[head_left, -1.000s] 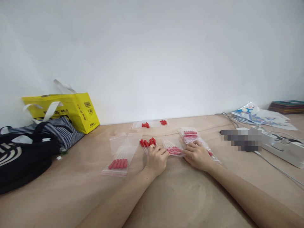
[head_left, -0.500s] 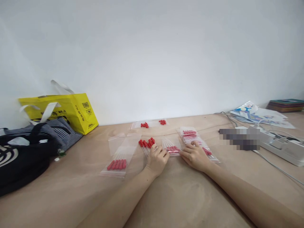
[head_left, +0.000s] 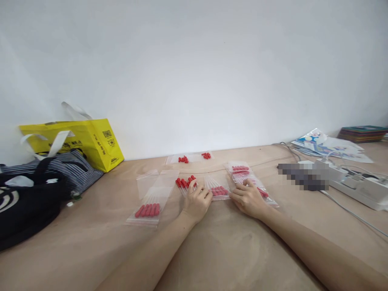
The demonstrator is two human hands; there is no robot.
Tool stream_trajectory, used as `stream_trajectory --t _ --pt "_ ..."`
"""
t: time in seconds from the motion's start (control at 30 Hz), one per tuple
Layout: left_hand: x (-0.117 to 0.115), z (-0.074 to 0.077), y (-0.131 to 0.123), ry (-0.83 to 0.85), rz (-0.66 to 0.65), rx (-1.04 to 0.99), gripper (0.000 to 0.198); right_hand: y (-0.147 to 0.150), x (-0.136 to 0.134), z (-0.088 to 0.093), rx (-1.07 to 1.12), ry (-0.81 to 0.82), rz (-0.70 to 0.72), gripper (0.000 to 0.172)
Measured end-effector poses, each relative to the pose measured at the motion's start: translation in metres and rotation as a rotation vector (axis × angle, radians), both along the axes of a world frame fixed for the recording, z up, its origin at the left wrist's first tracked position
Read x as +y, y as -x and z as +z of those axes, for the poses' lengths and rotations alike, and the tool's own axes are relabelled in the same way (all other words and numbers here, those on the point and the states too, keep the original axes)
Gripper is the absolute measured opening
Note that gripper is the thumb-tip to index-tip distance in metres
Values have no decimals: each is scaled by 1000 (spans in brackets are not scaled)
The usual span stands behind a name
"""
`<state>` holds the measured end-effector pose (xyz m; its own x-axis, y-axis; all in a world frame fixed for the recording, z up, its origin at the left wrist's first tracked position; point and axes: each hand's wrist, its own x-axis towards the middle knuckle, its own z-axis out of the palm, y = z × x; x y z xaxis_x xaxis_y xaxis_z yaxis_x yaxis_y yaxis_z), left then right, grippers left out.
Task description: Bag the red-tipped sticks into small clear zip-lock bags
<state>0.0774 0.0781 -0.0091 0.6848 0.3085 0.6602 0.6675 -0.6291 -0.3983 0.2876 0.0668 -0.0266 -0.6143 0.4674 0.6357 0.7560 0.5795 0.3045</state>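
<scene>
A small clear zip bag [head_left: 220, 193] with several red-bulbed glass droppers inside lies between my hands. My left hand [head_left: 196, 202] is curled closed at its lower left corner, beside loose droppers [head_left: 185, 183] with red bulbs fanned out on the table. My right hand [head_left: 249, 199] has its fingers closed at the bag's lower right corner; the exact fingertip contact is small and partly hidden. Behind my right hand lie more filled bags [head_left: 240, 169], overlapping. Left of my hands is another filled zip bag [head_left: 147, 210], its bulbs toward me.
More red-bulbed droppers [head_left: 183, 159] lie on clear plastic near the wall. At left stand a yellow bag [head_left: 103, 141], a striped bag [head_left: 80, 171] and a black bag [head_left: 33, 214]. A power strip [head_left: 363, 190] with cables, papers [head_left: 329, 147] and stacked boards [head_left: 362, 133] are at right.
My left hand has drawn slightly left and down, showing more of the bag, which now lies flatter. The right hand stays at the bag's right corner. The view has shifted a little.
</scene>
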Motion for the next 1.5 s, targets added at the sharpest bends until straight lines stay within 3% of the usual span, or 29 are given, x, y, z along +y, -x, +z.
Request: stream_trajectory --t 0.7,1.0,1.2,1.5 --pt "1 0 6 -63 31 27 26 3 -1 4 15 -48 -46 23" --pt "-3 3 4 -61 -9 47 27 15 2 1 -5 -74 14 27" --pt "-3 3 3 -38 -15 31 26 22 2 2 29 -78 26 17" --pt "-4 1 2 -37 -46 18 23 32 3 3 3 -149 79 31"
